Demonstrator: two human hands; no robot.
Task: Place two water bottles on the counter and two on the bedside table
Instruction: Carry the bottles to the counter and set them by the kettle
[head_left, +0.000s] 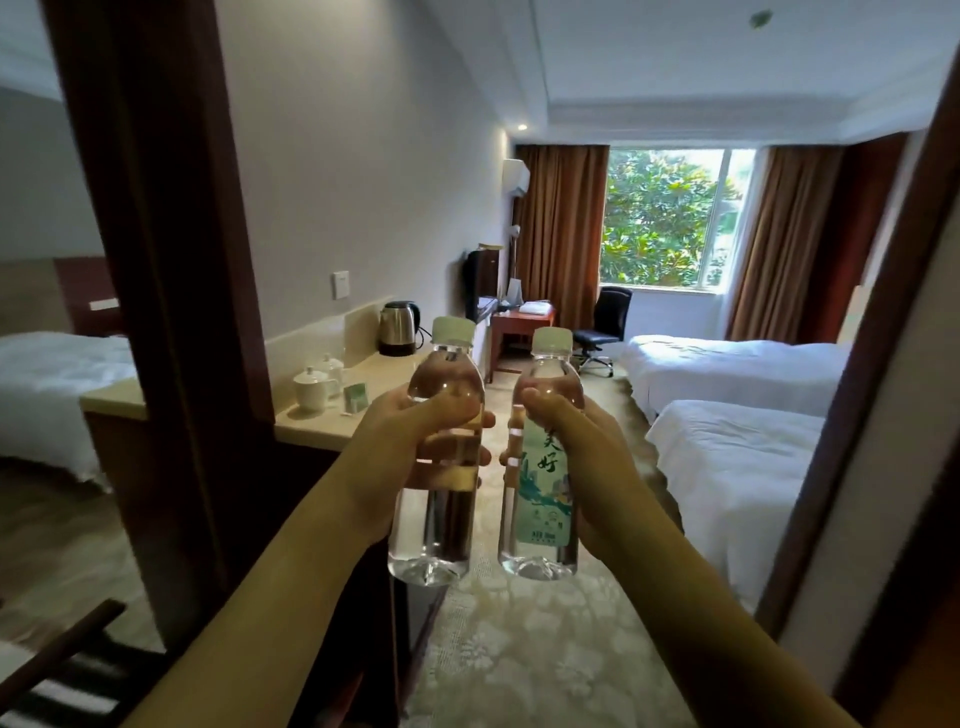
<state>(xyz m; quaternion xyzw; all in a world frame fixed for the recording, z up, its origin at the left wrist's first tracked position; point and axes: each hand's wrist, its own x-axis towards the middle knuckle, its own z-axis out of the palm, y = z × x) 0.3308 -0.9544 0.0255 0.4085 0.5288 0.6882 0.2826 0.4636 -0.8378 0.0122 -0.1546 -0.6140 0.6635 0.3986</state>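
in mid-air before counter (332, 410): left hand (400, 447) grips clear bottle (436, 499), right hand (576, 457) grips labelled bottle (543, 499), both upright, side by side, apart.

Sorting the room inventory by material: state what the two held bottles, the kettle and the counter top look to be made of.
Clear water bottle in the left hand and green-labelled water bottle in the right hand: thin transparent plastic, glossy, ribbed, pale caps. Silver electric kettle: brushed or polished steel with black plastic trim, judging by its reflections. Beige counter top: probably polished stone or a stone-look laminate; smooth sheen.
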